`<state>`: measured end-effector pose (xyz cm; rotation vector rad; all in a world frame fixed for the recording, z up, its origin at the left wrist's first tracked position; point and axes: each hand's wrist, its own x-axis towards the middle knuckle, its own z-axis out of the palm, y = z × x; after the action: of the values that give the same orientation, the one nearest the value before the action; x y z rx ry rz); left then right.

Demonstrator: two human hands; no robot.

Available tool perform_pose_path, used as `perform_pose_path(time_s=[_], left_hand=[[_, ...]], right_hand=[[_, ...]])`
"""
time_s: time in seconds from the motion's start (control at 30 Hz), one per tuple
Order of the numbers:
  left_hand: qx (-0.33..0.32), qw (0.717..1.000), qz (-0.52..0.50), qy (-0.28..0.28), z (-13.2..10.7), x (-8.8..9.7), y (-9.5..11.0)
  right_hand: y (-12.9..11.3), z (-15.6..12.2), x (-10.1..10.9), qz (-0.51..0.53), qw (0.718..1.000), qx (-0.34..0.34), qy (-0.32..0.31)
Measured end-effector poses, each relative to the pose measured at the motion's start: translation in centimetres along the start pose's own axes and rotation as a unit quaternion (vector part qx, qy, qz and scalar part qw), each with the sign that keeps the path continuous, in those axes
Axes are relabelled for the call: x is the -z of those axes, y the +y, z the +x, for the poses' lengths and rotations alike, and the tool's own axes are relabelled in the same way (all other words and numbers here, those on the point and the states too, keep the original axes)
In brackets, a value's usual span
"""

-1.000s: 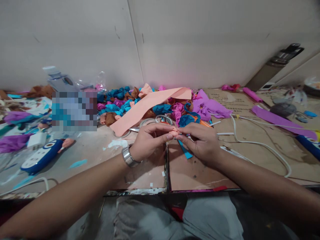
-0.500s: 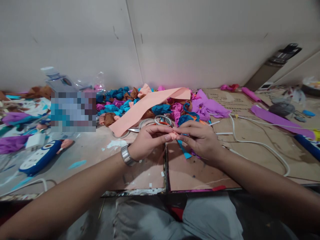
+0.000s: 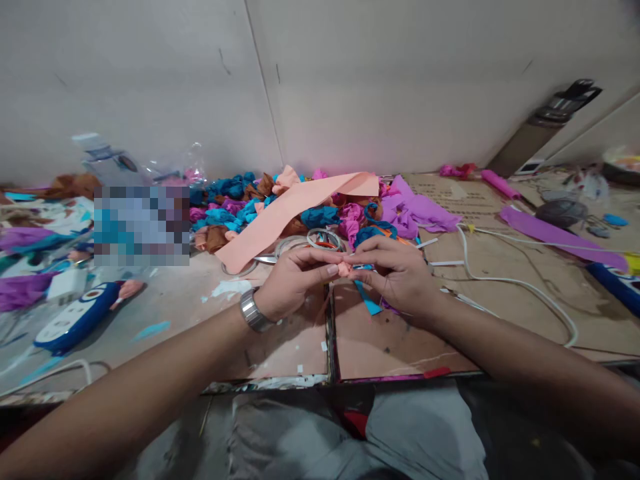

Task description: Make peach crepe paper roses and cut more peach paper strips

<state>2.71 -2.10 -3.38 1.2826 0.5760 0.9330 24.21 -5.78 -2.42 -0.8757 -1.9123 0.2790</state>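
We see the left hand (image 3: 295, 283) and the right hand (image 3: 403, 277) meeting over the near part of the worktable (image 3: 400, 340), thumbs and fingertips drawn nearly together. Between them they pinch a small crumpled peach piece (image 3: 345, 269); the fingers cover much of it, so we cannot be sure of its full shape. The left wrist wears a metal watch (image 3: 255, 311). Just beyond our hands, a long peach strip (image 3: 285, 217) lies slantwise across a heap of blue, brown and pink crumpled pieces (image 3: 320, 217). A blue strip (image 3: 369, 301) shows below the right hand, and purple sheeting (image 3: 420, 212) spreads beside the heap.
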Motion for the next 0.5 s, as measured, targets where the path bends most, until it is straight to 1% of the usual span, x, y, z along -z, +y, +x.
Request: perform_pose_path(time_s=[0.17,0.33,0.5], left_hand=[[-0.009,1.000,0.015,-0.004,-0.22,-0.19,0.01],[-0.028,0.999,0.032,0.020,-0.42,-0.44,-0.05],[-0.057,0.997,0.054,0.026,-0.51,-0.55,-0.07]], right_hand=[[0.15,-0.17,-0.40,0.016,1.000,0.001,0.012],[-0.01,-0.32,-0.60,0.046,0.999,-0.013,0.008],[-0.36,-0.32,-0.74,0.079,0.996,-0.038,0.013]])
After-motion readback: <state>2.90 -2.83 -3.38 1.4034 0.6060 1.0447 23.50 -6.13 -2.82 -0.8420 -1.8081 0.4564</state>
